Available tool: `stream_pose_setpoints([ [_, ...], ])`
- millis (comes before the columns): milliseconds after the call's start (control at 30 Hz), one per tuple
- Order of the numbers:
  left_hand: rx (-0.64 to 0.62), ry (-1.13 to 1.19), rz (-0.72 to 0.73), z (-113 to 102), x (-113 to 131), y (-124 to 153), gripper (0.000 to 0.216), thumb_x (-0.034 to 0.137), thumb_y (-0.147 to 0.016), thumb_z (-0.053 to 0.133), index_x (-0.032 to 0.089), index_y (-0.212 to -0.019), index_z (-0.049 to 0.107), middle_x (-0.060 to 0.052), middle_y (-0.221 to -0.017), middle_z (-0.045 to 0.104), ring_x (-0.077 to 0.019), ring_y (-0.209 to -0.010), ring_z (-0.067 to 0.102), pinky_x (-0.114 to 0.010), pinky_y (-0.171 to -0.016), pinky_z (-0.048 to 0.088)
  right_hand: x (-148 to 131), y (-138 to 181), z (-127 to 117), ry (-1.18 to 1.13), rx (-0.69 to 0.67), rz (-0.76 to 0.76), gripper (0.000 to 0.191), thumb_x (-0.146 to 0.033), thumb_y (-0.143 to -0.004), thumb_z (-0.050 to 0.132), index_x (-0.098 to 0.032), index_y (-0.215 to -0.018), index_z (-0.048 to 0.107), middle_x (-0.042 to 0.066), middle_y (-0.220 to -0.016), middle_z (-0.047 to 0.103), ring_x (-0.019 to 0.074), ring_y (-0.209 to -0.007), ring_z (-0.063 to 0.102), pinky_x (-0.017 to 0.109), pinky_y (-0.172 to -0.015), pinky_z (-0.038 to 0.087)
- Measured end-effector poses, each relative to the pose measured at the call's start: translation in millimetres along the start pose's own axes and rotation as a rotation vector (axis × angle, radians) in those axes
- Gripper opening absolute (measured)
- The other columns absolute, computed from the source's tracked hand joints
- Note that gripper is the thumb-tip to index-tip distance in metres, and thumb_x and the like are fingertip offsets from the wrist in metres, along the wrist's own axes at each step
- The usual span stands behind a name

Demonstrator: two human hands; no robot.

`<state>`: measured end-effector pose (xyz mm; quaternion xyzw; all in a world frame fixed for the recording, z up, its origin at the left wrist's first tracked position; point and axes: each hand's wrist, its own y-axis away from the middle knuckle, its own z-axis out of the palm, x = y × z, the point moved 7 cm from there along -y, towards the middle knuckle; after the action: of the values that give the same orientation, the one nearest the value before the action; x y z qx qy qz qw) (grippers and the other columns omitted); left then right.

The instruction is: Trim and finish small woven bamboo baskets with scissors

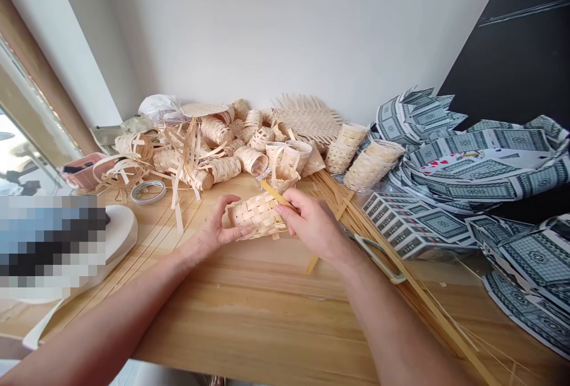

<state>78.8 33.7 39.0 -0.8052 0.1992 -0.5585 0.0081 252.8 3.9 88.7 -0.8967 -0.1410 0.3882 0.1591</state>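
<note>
The woven basket [256, 215] lies sideways between the hands, its long axis running hand to hand, with the left hand [214, 234] cupping one end and the right hand [312, 222] pinching a strip [274, 193] at the other.

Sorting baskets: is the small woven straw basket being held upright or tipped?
Tipped: the small woven straw basket lies sideways between left hand and right hand.

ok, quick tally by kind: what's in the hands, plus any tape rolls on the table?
woven basket, in left hand: 1
bamboo strip, in right hand: 1
tape roll: 1
Total: 3
</note>
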Motion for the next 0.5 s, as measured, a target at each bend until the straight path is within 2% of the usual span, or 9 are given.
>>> stream_pose_setpoints([
  [100, -0.025, -0.152, 0.097, 0, 5, -1, 0.057, 0.046, -0.066, 0.067, 0.023, -0.116, 0.050, -0.009, -0.122, 0.053, -0.0281, -0.117, 0.046, -0.046, -0.101, 0.034, -6, 1, 2, 0.018, 0.000, -0.039, 0.025, -0.023, -0.080, 0.046, -0.021, -0.058, 0.035, -0.006, -0.046, 0.040, 0.0111, -0.048, 0.038, 0.024, -0.051, 0.027],
  [233, -0.016, -0.305, 0.292, 10, 17, -2, 0.078, 0.051, -0.058, 0.073, 0.019, -0.124, 0.046, -0.015, -0.133, 0.046, -0.0329, -0.126, 0.039, -0.047, -0.106, 0.027, -17, 3, 4, 0.022, -0.011, -0.098, 0.024, -0.022, -0.079, 0.047, -0.021, -0.059, 0.035, -0.006, -0.049, 0.038, 0.0111, -0.050, 0.037, 0.023, -0.052, 0.027],
  [367, 0.001, -0.480, 0.357, 21, 27, -3, 0.073, 0.053, -0.056, 0.074, 0.015, -0.114, 0.052, -0.016, -0.116, 0.057, -0.0359, -0.115, 0.048, -0.053, -0.105, 0.024, -23, 5, 7, 0.017, -0.021, -0.126, 0.020, -0.021, -0.077, 0.048, -0.020, -0.061, 0.038, -0.006, -0.052, 0.038, 0.0108, -0.052, 0.036, 0.023, -0.053, 0.028],
  [500, -0.001, -0.536, 0.331, 23, 33, -6, 0.060, 0.051, -0.059, 0.073, 0.017, -0.104, 0.054, -0.012, -0.098, 0.062, -0.0331, -0.099, 0.057, -0.051, -0.098, 0.034, -24, 6, 6, 0.000, -0.031, -0.147, 0.020, -0.021, -0.078, 0.048, -0.020, -0.061, 0.038, -0.006, -0.053, 0.039, 0.0104, -0.051, 0.037, 0.022, -0.053, 0.029],
])
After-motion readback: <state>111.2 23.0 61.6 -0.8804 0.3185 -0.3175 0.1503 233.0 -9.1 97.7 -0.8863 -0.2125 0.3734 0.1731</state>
